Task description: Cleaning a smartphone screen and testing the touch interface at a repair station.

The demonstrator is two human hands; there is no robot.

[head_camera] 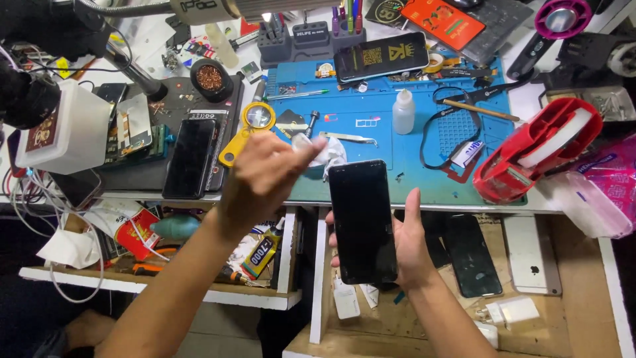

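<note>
Right hand [407,248]: closed around black phone [362,222], screen up, over open drawer [583,292].
Left hand [265,176]: pinching white cloth [324,154] above blue worktop mat [411,179].

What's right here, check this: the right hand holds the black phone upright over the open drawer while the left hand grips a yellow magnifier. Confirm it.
Wrong in one respect. The left hand grips a white cloth, not the yellow magnifier, which lies on the bench behind it. The right hand does hold the black phone over the open drawer, as the head view shows.

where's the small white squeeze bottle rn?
In the head view, the small white plastic squeeze bottle stands upright on the blue work mat, centre-right, between the metal tweezers and the black looped cable.
</note>
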